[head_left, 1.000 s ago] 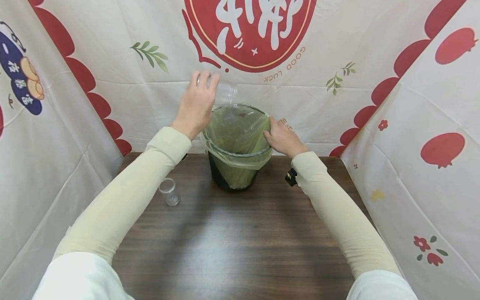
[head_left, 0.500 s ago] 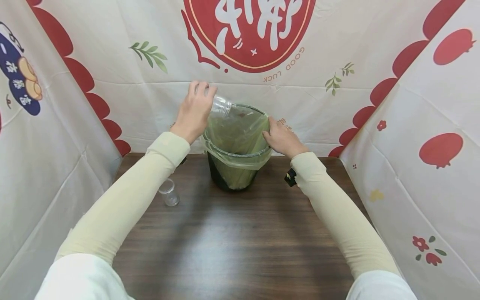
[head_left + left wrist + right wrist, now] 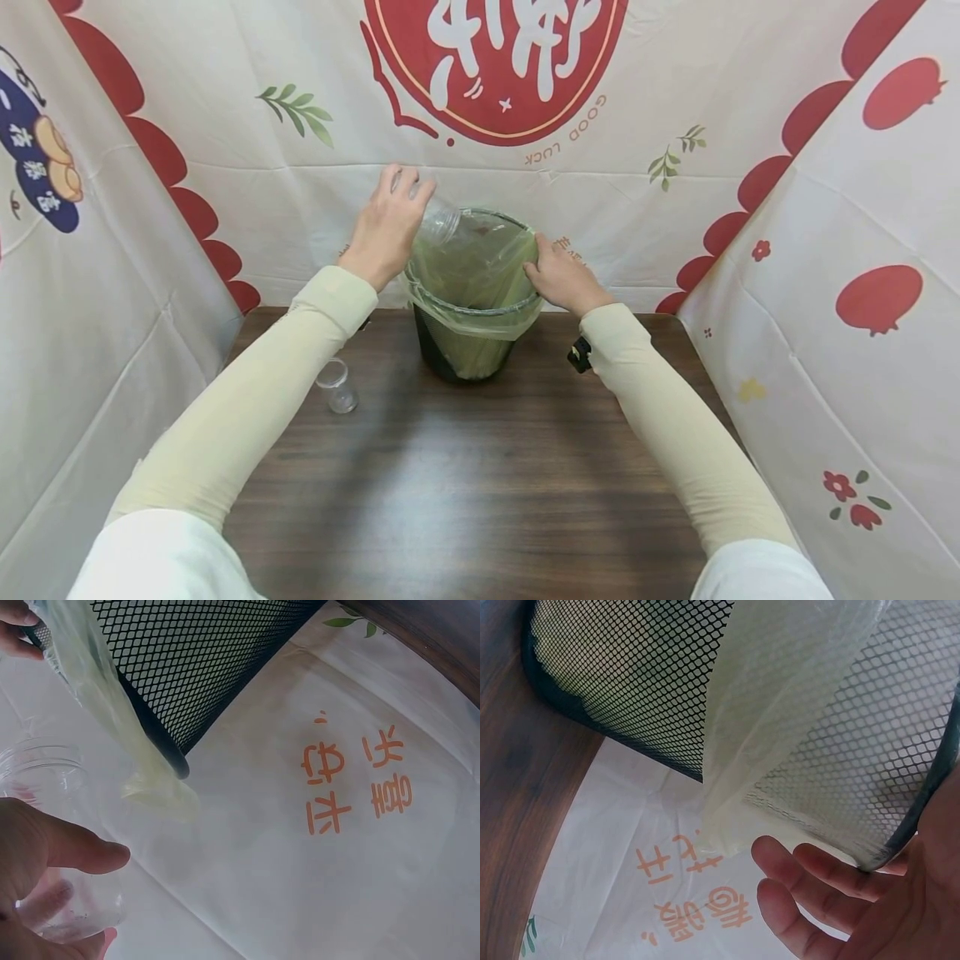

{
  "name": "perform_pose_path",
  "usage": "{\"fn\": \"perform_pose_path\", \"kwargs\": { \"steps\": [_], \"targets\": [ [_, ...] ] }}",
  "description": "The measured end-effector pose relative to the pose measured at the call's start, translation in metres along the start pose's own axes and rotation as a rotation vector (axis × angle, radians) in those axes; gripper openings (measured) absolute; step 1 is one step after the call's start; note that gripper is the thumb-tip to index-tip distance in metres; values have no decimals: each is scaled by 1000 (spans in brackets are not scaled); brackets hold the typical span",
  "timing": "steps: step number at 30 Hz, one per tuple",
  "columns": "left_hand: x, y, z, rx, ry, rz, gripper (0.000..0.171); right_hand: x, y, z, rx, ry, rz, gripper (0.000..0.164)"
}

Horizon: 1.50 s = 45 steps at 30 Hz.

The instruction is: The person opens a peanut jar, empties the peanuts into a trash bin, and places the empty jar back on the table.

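Note:
My left hand [image 3: 386, 225] holds a clear jar [image 3: 441, 223] tilted, with its mouth toward the opening of the waste bin at its left rim. In the left wrist view, the thumb and fingers wrap the see-through jar [image 3: 90, 900], and no lid shows on it. The bin [image 3: 437, 346] is dark mesh, upright, with a pale green plastic liner [image 3: 483, 323] folded over its rim. My right hand [image 3: 566, 275] grips the bin's right rim, thumb inside over the liner. The right wrist view shows the fingers [image 3: 817, 889] curled outside by the mesh.
A second clear jar [image 3: 341, 390] stands on the brown wooden table [image 3: 450, 500], left of the bin. A printed white cloth [image 3: 247, 192] hangs close behind the bin and along both sides. A black wrist device [image 3: 580, 354] is on my right wrist.
My left hand has come down and slightly left with the jar, bringing its mouth closer to the bin's rim. It barely moves in the last half second. The right hand stays on the rim.

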<state>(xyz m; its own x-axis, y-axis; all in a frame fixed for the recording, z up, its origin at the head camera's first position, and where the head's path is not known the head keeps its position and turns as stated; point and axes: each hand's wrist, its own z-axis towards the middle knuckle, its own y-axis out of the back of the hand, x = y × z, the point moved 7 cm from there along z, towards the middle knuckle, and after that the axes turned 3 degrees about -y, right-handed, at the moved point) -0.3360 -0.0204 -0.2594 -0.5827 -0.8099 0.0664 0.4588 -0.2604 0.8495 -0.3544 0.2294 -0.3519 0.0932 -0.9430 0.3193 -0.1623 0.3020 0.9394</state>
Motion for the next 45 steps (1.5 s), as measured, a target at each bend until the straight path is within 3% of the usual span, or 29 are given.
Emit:
{"fn": "perform_pose_path", "kwargs": {
  "steps": [16, 28, 37, 45],
  "targets": [
    [5, 5, -2, 5, 14, 0, 58, 4, 3, 2, -18, 2, -34, 72],
    [10, 12, -2, 0, 50, -67, 65, 5, 9, -1, -29, 5, -14, 70],
    [9, 28, -3, -106, 76, -103, 63, -1, 31, -5, -93, 14, 7, 69],
    [4, 50, -6, -151, 149, -207, 60, -1, 48, -26, -151, 28, 65, 70]
  ]
}}
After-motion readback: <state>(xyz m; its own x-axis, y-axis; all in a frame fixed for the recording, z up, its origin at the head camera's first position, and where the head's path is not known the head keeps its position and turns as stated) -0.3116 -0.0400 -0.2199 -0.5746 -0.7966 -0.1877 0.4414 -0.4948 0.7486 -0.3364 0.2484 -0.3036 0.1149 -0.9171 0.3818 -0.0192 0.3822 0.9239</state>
